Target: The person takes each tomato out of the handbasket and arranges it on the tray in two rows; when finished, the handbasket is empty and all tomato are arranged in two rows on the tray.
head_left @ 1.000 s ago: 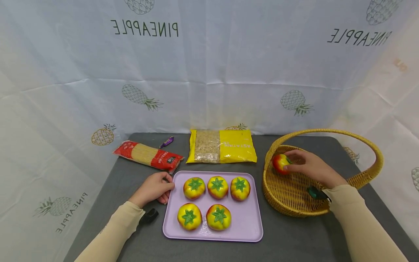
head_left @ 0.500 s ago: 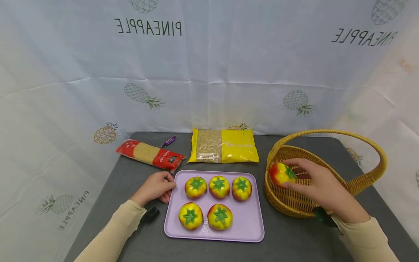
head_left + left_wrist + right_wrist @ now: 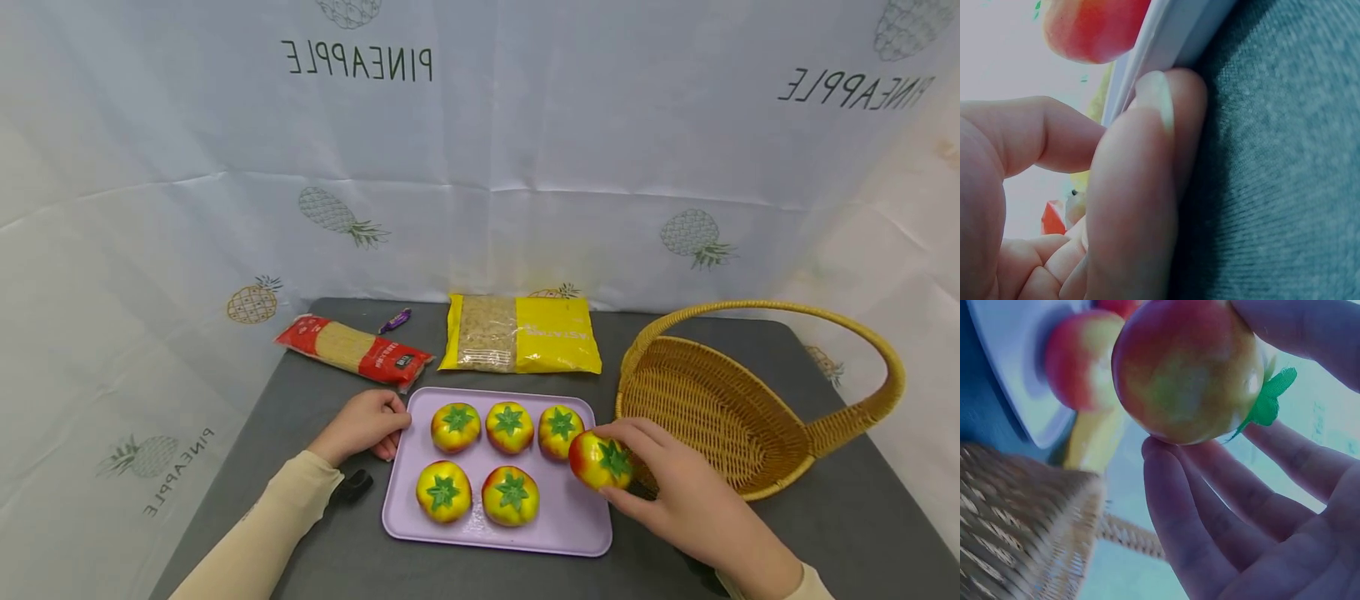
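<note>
Tomato (image 3: 599, 460) now out of the wicker basket (image 3: 750, 483), pinched in right hand (image 3: 678, 500) fingers just over the lavender tray's (image 3: 570, 533) right edge, beside five tomatoes already there. Left hand (image 3: 363, 425) curled against the tray's left rim, steadying. Looks near set-down; basket apparently emptied, right of tray.
</note>
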Tool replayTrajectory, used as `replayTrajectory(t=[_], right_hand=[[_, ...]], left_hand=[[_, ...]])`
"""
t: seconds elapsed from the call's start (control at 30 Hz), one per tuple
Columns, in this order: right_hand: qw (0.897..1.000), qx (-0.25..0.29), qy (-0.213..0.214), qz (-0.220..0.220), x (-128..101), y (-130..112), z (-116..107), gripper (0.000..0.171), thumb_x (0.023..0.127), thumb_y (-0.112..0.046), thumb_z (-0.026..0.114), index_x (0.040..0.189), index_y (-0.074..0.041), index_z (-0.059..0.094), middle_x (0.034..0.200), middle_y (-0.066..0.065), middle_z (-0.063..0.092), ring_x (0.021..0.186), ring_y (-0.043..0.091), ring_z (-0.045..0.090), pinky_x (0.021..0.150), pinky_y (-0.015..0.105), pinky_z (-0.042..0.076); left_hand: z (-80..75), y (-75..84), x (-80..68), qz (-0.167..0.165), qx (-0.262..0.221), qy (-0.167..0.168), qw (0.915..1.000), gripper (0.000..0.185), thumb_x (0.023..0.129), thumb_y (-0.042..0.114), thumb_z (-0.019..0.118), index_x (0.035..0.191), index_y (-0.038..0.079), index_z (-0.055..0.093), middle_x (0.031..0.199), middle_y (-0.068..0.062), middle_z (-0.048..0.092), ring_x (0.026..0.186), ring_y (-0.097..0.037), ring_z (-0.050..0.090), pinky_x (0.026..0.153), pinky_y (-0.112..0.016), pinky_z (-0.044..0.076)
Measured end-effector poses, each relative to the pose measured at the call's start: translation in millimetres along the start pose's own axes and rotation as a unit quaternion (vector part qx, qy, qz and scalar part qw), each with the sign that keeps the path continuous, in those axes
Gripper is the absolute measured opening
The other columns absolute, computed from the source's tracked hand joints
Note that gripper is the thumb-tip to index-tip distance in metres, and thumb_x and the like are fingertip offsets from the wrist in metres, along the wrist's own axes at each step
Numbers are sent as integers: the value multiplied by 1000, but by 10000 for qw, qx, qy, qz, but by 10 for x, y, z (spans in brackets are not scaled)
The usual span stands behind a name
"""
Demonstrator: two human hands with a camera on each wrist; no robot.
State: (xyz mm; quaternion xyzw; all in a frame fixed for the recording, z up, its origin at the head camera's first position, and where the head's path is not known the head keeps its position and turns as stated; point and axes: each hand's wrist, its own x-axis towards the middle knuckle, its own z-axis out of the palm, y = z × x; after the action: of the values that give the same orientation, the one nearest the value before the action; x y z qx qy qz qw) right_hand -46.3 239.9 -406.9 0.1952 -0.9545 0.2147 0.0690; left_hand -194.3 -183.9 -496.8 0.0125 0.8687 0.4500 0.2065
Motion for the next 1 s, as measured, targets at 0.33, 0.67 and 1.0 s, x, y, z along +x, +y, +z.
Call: replayTrajectory(t=[0.33, 0.67, 1.0], right_hand=[[9966, -76, -782, 266, -52, -88, 335, 65, 82, -35, 95, 138, -36, 63, 132, -19, 62, 107, 0, 62, 95, 36, 65], [9930, -46, -1088, 462, -94, -66, 451, 63, 85, -40, 92, 139, -44, 60, 130, -23, 59, 103, -5, 58, 93, 33, 64], [9915, -141, -1180, 532, -105, -48, 487, 64, 85, -42, 92, 140, -44, 59, 131, -22, 59, 104, -4, 57, 94, 34, 63]], left_hand=[[23, 30, 7, 63, -1, -9, 10000, 16, 97, 23, 73, 97, 7, 67, 67, -8, 68, 50, -18, 67, 51, -29, 61], [32, 30, -4, 66, 38, -14, 10000, 16, 97, 23, 72, 97, 7, 67, 66, -8, 68, 49, -18, 67, 51, -28, 60], [31, 37, -2, 51, 66, 7, 10000, 15, 97, 22, 72, 97, 7, 67, 67, -8, 68, 50, -18, 67, 51, -28, 60]])
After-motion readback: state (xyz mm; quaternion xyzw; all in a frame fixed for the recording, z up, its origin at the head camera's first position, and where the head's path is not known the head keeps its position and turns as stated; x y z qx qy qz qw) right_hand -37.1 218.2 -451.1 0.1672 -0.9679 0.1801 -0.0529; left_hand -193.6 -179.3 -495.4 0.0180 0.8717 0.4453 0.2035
